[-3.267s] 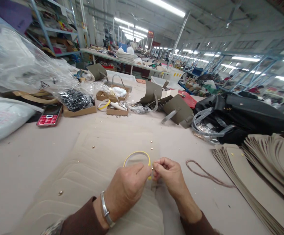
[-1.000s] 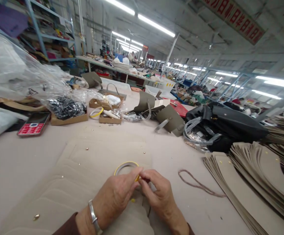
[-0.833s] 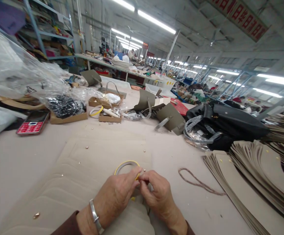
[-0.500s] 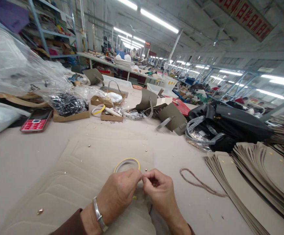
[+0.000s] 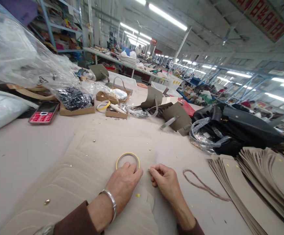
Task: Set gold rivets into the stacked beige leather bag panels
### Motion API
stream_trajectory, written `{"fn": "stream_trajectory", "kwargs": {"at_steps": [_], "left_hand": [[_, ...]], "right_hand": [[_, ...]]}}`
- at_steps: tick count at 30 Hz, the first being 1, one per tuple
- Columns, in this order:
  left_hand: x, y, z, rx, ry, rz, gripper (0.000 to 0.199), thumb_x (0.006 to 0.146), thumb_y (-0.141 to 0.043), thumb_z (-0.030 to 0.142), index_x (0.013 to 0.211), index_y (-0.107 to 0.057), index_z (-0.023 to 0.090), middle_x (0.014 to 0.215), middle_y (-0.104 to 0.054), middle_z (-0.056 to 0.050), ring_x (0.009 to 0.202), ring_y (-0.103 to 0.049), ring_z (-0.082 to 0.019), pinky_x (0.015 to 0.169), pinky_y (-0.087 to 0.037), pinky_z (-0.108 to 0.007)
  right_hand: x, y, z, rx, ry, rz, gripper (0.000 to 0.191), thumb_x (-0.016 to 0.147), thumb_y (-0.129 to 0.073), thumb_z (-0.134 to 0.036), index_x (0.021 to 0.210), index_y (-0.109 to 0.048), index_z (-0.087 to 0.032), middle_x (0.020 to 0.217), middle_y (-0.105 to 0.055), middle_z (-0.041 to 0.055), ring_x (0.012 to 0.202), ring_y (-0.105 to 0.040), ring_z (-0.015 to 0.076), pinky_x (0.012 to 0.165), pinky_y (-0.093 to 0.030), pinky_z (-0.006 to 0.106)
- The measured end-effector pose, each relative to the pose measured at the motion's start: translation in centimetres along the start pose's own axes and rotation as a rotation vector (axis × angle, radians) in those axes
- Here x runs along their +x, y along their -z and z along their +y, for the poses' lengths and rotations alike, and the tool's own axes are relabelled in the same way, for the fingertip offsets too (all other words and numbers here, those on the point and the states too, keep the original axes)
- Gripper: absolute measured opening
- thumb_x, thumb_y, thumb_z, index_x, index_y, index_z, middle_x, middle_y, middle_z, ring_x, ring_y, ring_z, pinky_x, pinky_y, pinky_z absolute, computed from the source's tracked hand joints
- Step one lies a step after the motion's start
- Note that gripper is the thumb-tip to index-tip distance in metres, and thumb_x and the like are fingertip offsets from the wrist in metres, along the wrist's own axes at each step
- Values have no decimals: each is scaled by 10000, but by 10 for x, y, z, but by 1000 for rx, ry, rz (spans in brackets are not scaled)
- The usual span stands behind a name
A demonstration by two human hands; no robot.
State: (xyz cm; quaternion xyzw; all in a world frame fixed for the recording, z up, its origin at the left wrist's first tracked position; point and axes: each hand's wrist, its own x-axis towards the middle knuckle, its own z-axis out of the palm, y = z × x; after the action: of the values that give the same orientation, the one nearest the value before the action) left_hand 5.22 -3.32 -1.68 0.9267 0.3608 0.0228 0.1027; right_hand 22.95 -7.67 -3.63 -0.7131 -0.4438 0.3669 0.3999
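**My left hand (image 5: pixel 126 181) covers the yellow-edged tape roll (image 5: pixel 128 153); my right hand (image 5: pixel 165 179) pinches just beside it**

My right thumb and forefinger are together, their tips at a small metal stud (image 5: pixel 149 168) near the right edge of the beige layered panels (image 5: pixel 90 182); whether anything thin sits between them I cannot tell. My left fingers bend over the near side of the roll, which lies on the panels, and I cannot tell how firmly they hold it.

My left forearm comes in from the lower left, back of the hand up, a silver bracelet (image 5: pixel 112 204) at the wrist. My right forearm comes from the lower right, the other fingers curled in. A yellow mark (image 5: pixel 138 195) shows on the panels between my hands.

Right of the panels' edge, the pale table (image 5: pixel 172 215) runs to a looped brown cord (image 5: pixel 200 185) and stacked beige pieces (image 5: pixel 244 192). Ahead, small boxes (image 5: pixel 77 112) line the far side; a black bag (image 5: pixel 249 127) lies at the right, a red-keyed phone (image 5: pixel 44 113) at the left.
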Motion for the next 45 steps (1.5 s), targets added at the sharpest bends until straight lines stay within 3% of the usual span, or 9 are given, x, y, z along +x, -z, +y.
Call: {"fn": "stream_trajectory", "kwargs": {"at_steps": [7,10,13,16,19,24,32,38,45], "left_hand": [[-2,3,3,-18,16,-61,229,884,-400,40,963,-552,193,952,-592,-69,901,-560,-249,736,-525,-384],[-2,4,4,-15,3,-61,252,859,-397,9,948,-551,189,937,-591,-68,901,-554,-244,759,-513,-386],[-2,4,2,-19,0,-50,251,848,-411,11,952,-550,192,933,-590,-64,890,-549,-241,773,-500,-393],[-2,2,0,-28,6,-52,227,851,-425,31,951,-548,194,932,-589,-61,878,-545,-237,768,-489,-390],[-1,-2,-2,-30,-3,-37,215,853,-429,36,942,-545,194,929,-585,-59,877,-538,-230,769,-474,-380],[-2,-3,-1,-23,-36,50,201,888,-401,64,923,-548,197,886,-583,-60,830,-533,-240,749,-457,-402],[-5,5,-9,-135,-24,129,202,951,-355,117,893,-538,179,865,-577,-52,797,-540,-203,720,-449,-339],[-6,9,-10,-111,-15,66,182,949,-376,120,904,-541,180,879,-597,-51,812,-555,-215,734,-463,-358],[-7,3,-8,-83,-23,109,199,933,-373,97,891,-541,196,855,-591,-48,793,-535,-238,711,-453,-381]], "right_hand": [[1,-4,-6,-239,179,49,216,806,-563,-323,709,-680,-169,532,-603,-4,456,-536,119,457,-418,204],[2,-4,-4,-229,132,62,203,799,-575,-328,898,-669,-177,494,-572,-35,426,-536,126,412,-408,197],[0,-2,0,-127,37,86,335,781,-607,-385,1046,-580,-183,486,-550,-67,384,-510,127,352,-384,194],[-6,2,4,-16,10,42,276,803,-580,-453,856,-599,-183,539,-578,-32,444,-530,126,391,-422,203],[-12,2,4,-126,112,42,262,827,-569,-412,774,-665,-174,550,-592,-10,495,-536,127,485,-446,219],[-7,-5,-1,-352,306,111,218,858,-542,-298,763,-704,-187,651,-662,15,596,-586,145,610,-435,240],[-4,-7,-5,-461,425,80,200,866,-505,-224,913,-699,-208,786,-703,26,690,-622,164,686,-433,254],[-6,-3,0,-175,227,80,254,896,-495,-369,927,-653,-173,619,-626,-8,483,-533,129,488,-402,226],[-2,-11,-8,-384,271,124,197,853,-537,-291,740,-666,-193,638,-664,2,581,-588,142,595,-406,230]]}}
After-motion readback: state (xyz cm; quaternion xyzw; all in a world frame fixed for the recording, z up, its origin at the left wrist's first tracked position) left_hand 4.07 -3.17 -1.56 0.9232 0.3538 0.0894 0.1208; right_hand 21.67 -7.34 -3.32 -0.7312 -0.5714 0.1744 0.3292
